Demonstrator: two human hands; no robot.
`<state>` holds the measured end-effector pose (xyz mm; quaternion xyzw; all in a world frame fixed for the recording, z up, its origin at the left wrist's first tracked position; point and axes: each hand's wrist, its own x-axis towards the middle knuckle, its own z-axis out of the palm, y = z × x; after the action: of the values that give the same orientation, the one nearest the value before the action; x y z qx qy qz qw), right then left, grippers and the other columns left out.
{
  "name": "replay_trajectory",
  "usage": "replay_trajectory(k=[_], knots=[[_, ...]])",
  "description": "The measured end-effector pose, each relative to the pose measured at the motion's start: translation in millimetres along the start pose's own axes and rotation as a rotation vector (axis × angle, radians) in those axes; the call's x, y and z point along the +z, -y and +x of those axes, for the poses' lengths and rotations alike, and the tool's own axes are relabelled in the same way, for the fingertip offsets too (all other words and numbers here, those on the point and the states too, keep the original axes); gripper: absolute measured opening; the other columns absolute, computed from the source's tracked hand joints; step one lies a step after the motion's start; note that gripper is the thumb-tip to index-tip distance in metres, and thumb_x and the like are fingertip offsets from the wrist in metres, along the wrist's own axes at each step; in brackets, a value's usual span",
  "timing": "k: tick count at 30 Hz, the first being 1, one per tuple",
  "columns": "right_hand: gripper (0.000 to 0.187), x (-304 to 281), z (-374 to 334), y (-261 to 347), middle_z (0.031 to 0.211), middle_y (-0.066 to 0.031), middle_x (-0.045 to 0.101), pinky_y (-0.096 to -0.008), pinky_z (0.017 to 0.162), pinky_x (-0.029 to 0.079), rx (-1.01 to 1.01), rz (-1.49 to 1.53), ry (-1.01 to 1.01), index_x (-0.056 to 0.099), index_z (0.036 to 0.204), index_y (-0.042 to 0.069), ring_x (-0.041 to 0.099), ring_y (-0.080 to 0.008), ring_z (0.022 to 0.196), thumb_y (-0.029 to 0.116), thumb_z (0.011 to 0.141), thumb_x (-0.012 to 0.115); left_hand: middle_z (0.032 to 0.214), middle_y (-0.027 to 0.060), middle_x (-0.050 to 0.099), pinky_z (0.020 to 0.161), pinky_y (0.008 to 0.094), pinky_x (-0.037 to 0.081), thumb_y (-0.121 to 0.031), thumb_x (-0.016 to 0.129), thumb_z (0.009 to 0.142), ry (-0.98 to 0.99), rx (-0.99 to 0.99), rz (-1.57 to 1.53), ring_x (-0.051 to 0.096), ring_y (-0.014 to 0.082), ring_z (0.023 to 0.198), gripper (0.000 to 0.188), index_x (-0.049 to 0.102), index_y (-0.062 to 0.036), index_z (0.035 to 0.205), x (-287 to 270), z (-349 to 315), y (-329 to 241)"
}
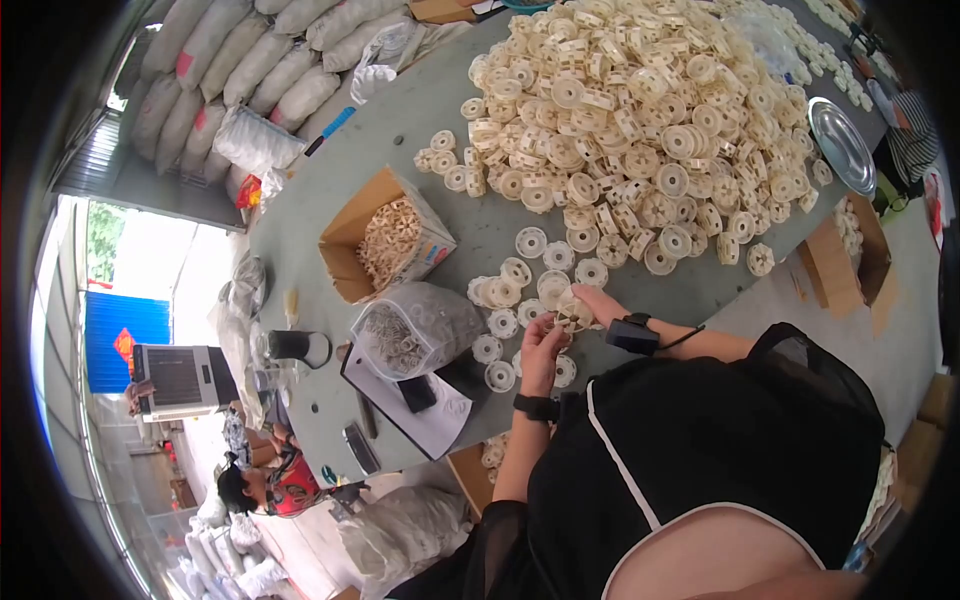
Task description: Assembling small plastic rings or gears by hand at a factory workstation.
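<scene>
A cream plastic wheel-like part [571, 311] is held up over the table's near edge. My right hand [597, 304] grips it from the right side. Close against its left side is my left hand [541, 346], its fingers pinched; whatever sits between those fingertips is too small to make out. Around both hands lie several loose round parts [503, 323] of the same kind, some flat and some stacked. Left of them stands a clear plastic bag [440, 318] of small grey metal pieces. Behind the bag, a cardboard box [345, 245] holds small cream pieces.
A large heap of cream round parts [630, 110] covers the far table. Left of my hands lie a white sheet [445, 425], a dark phone-like object [418, 393] and a black cylinder [290, 346]. A metal tray [841, 146] stands far right. Another person [290, 485] is at lower left.
</scene>
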<state>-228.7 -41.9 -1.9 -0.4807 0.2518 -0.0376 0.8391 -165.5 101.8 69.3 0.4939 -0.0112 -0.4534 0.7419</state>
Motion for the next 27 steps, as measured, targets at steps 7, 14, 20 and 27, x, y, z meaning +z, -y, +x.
replay_trajectory(k=[7, 14, 20, 27], knots=[[0.034, 7, -7, 10, 0.083, -0.0014, 0.054, -0.0246, 0.06, 0.044, 0.095, 0.269, -0.002, 0.049, 0.092, 0.007, 0.053, -0.0095, 0.073, 0.038, 0.083, 0.039, 0.069, 0.0004, 0.051, 0.051, 0.0186, 0.039, -0.004, 0.054, 0.075, 0.08, -0.012, 0.209, 0.048, 0.0077, 0.056, 0.02, 0.048, -0.0044, 0.094, 2, 3, -1], [0.044, 6, -8, 23, 0.089, -0.0087, 0.054, -0.039, 0.072, 0.043, 0.436, 0.785, -0.107, 0.049, 0.098, 0.007, 0.052, -0.023, 0.084, 0.045, 0.084, 0.032, 0.07, -0.0033, 0.047, 0.052, 0.0172, 0.035, 0.0, 0.053, 0.068, 0.17, 0.387, 0.808, 0.042, 0.0036, 0.06, 0.017, 0.049, -0.0049, 0.084, 20, -9, -4], [0.05, -7, 5, -6, 0.098, -0.0113, 0.052, -0.0421, 0.075, 0.041, 0.391, 0.767, -0.251, 0.047, 0.102, 0.008, 0.049, -0.0274, 0.09, 0.05, 0.082, 0.031, 0.069, -0.0026, 0.046, 0.052, 0.0167, 0.034, -0.001, 0.054, 0.069, 0.103, 0.247, 0.636, 0.04, 0.0035, 0.058, 0.016, 0.05, -0.004, 0.084, 2, -3, 13], [0.069, -6, -3, 17, 0.112, -0.0245, 0.043, -0.0442, 0.082, 0.039, 0.718, 0.236, -0.112, 0.031, 0.117, -0.005, 0.045, -0.0348, 0.1, 0.051, 0.078, 0.039, 0.066, -0.0017, 0.049, 0.049, 0.0196, 0.035, -0.008, 0.054, 0.074, -0.168, -0.079, -0.036, 0.045, 0.007, 0.055, 0.018, 0.051, -0.004, 0.091, -33, 15, 8]])
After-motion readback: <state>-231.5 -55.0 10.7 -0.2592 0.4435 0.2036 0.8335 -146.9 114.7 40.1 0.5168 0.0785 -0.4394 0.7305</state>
